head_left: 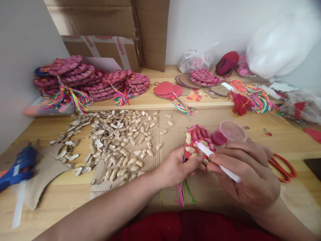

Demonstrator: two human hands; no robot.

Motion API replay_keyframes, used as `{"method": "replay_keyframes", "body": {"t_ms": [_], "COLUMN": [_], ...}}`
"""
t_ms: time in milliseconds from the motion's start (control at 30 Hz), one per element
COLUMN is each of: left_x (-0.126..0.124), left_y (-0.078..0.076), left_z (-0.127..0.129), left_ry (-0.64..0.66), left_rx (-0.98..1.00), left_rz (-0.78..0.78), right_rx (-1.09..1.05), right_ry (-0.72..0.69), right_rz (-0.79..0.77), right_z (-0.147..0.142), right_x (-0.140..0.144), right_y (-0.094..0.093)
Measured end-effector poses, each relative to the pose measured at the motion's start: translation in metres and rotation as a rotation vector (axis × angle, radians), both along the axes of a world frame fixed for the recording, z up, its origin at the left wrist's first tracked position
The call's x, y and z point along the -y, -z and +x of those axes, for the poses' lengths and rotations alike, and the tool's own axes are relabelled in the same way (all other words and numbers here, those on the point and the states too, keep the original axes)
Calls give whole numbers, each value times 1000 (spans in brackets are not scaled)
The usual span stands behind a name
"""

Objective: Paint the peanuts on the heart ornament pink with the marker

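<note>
Along the near side of the wooden table (57,202), above a flattened sheet of cardboard (173,138), everything centres on two busy hands. The right hand (248,174) curls closed around a slim white brush (206,150), pen-style, while the left hand (174,167) pinches the near rim of a red disc (192,144), thumb on top, fingers mostly out of sight beneath.

Now the disc itself, held up just left of the right hand: it looks light and fairly stiff, likely card, so a rim pinch should be plenty. Pink covers its far and right portions; if that's wet, it could be slick and smear, making the unpainted near edge the smart place to hold.

Just beyond sits a small pink tub (219,137), near enough for easy dipping. Below the disc dangle pink and green strands (181,194), soft, limp, no good as a handle. And smallest of all, the peanuts (188,138) on its face: brittle shells, probably, that a hard squeeze could crack or pop loose.
</note>
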State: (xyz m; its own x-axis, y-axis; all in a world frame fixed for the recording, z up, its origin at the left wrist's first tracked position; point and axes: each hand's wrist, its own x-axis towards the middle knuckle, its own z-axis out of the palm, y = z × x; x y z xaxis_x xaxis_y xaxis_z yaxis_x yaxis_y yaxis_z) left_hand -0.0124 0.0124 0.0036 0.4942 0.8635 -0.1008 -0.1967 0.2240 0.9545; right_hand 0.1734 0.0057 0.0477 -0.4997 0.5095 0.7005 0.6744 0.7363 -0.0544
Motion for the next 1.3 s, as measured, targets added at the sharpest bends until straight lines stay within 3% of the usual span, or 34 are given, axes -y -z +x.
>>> {"method": "replay_keyframes", "body": {"t_ms": [1300], "left_x": [-3], "left_y": [2], "left_z": [-4], "left_ry": [27], "left_rx": [-31], "left_rz": [-54], "right_rx": [-30], "right_ry": [-18], "right_rz": [-11], "right_z": [9], "right_x": [-5], "right_y": [2]}}
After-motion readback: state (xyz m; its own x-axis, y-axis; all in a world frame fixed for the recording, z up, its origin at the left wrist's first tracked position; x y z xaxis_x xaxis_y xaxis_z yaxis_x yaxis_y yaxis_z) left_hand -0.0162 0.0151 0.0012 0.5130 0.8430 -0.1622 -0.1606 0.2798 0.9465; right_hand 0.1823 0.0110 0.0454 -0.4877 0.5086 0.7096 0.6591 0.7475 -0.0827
